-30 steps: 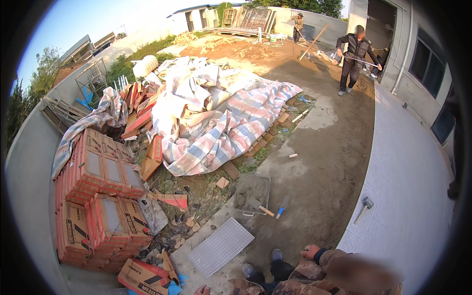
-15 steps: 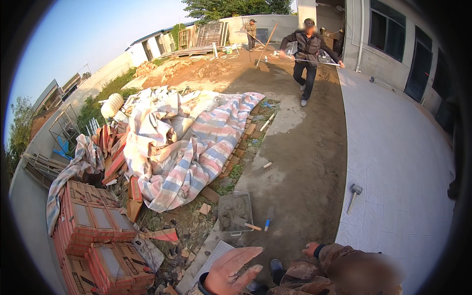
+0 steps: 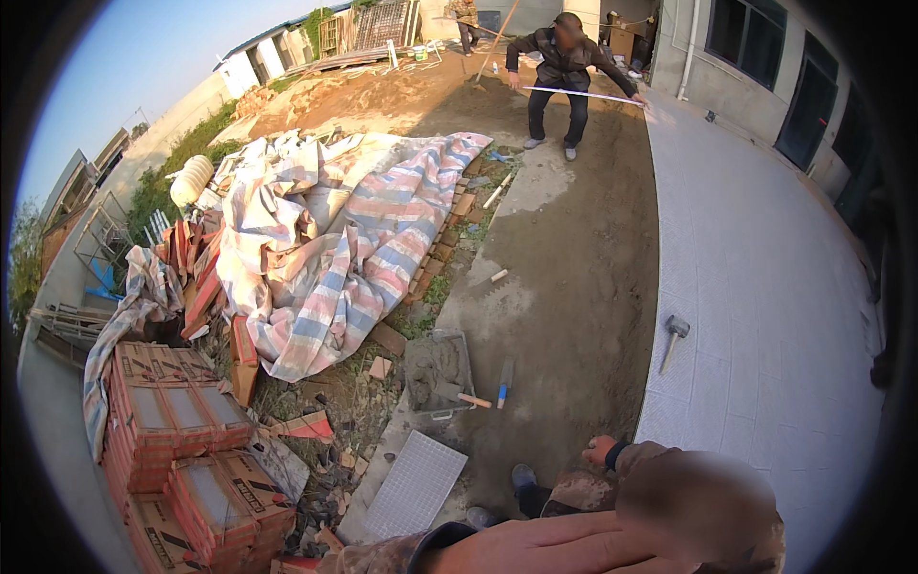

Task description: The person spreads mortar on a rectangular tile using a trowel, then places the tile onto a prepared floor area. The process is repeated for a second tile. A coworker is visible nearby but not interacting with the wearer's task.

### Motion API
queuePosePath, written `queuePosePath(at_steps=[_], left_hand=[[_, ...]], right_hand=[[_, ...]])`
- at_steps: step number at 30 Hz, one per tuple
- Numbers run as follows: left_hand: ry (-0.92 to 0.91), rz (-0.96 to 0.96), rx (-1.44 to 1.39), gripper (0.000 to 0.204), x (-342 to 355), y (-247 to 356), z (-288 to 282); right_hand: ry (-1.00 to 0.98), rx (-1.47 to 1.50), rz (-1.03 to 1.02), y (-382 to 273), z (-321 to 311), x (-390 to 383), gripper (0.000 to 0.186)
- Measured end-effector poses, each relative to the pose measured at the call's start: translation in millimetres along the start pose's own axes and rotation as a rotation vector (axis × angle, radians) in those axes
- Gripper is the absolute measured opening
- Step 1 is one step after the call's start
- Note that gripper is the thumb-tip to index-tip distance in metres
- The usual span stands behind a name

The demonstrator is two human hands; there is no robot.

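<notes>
Nearest, at the lower edge, left hand [image 3: 540,547] laid flat with fingers stretched out, gripping nothing; right hand [image 3: 601,450] just above it, curled against a knee, grip impossible to tell. Just beyond, pale tile [image 3: 414,485] flat on the dirt, then mortar tray [image 3: 438,373] with blue-handled trowel [image 3: 503,383] beside. Farther off, rubber mallet [image 3: 671,339] on laid paving [image 3: 765,287], striped tarpaulin [image 3: 354,239], another person [image 3: 566,77] holding a long straightedge [image 3: 583,94].

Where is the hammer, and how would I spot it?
Find the big pale tiled floor on the right. The hammer lies alone on it, near the edge where the tiles meet the grey mortar bed. Its dark head and thin pale handle stand out, with nothing else close by.
</notes>
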State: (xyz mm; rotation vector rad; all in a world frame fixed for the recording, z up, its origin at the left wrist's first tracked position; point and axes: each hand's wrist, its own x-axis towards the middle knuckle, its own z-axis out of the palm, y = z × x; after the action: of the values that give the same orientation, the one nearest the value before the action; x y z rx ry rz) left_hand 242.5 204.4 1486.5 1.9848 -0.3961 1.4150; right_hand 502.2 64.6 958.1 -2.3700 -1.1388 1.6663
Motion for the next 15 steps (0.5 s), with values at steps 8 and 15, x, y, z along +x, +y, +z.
queuePosePath(at_steps=[8, 15], left_hand=[[0.003, -0.117, 0.028, 0.019, -3, 20, -11], [0.119, -0.164, -0.010, 0.014, -7, 21, 0]], right_hand=[[0.070, -0.126, -0.091, 8, 15, 1, 0.049], [0.027, -0.034, -0.097, 2, 14, -5, 0.039]])
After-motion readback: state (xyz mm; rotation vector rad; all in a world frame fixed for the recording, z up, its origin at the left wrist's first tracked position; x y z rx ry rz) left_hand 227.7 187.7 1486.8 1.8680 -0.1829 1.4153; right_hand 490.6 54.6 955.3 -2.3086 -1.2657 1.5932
